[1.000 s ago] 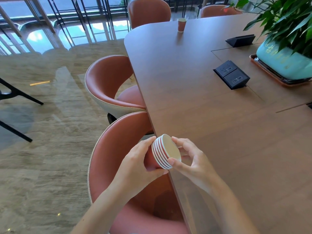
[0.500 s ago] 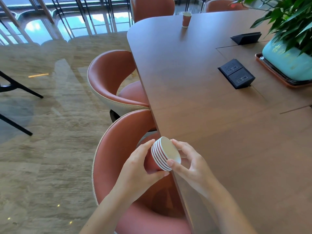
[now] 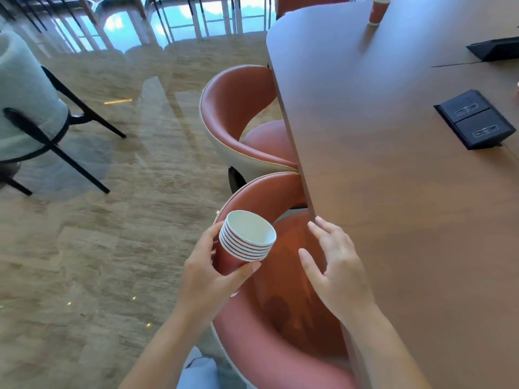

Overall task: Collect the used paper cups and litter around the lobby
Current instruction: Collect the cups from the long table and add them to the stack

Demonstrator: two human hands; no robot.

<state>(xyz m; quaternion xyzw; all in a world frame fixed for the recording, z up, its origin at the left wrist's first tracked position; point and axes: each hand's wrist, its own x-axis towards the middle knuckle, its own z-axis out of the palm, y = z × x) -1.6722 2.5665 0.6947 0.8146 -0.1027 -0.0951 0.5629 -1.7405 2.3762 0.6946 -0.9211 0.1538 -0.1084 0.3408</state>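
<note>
One view only, from the head camera. The left hand (image 3: 209, 272) has its grip wrapped around a stack of nested red paper cups (image 3: 243, 244), thumb below and fingers behind the stack's wall, mouth tilted up and toward the table (image 3: 393, 192). About six white rims show, pressed closely together. The right hand (image 3: 335, 265) is spread wide and empty, near the stack but not touching it, its fingers at the table's edge above a red chair (image 3: 280, 318).

Another red cup (image 3: 377, 11) stands upright at the table's far end, well apart from both hands. That looks like the next thing to gather. To do it well, I would keep the stack upright enough that any dregs stay inside, carry it along the table edge past the chairs, lift the lone cup with the free hand, and seat it squarely into the top cup so the rims nest rather than jam.

The top cup's inside shows clean white, with no liquid visible; what lies in the lower cups is hidden. Whether the far cup holds anything cannot be told from here. Two black socket boxes (image 3: 474, 119) sit on the table.
</note>
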